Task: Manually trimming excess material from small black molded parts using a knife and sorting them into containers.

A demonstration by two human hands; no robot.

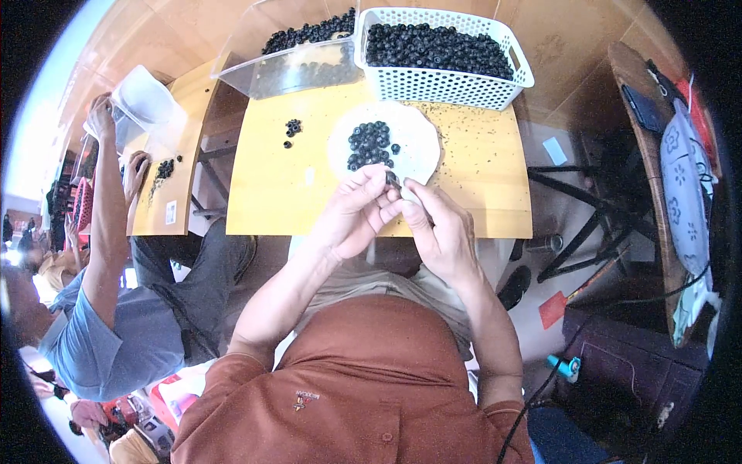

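Just over the near rim of a white plate [425,158], my two hands meet. My left hand [355,209] pinches a small round black bead-like piece [392,179] between thumb and fingertips. Against it presses my right hand [444,232], its thumb and forefinger closed on something small and pale, too hidden to name. A heap of black bead-like pieces [369,143] lies on the plate, with one piece [396,148] apart to the right.
Behind the plate stand a white perforated basket [440,87] full of black pieces and a clear bin [309,73] with fewer. Several loose pieces [292,127] and dark crumbs dot the yellow table [263,193]. A co-worker [116,325] sits at the left table.
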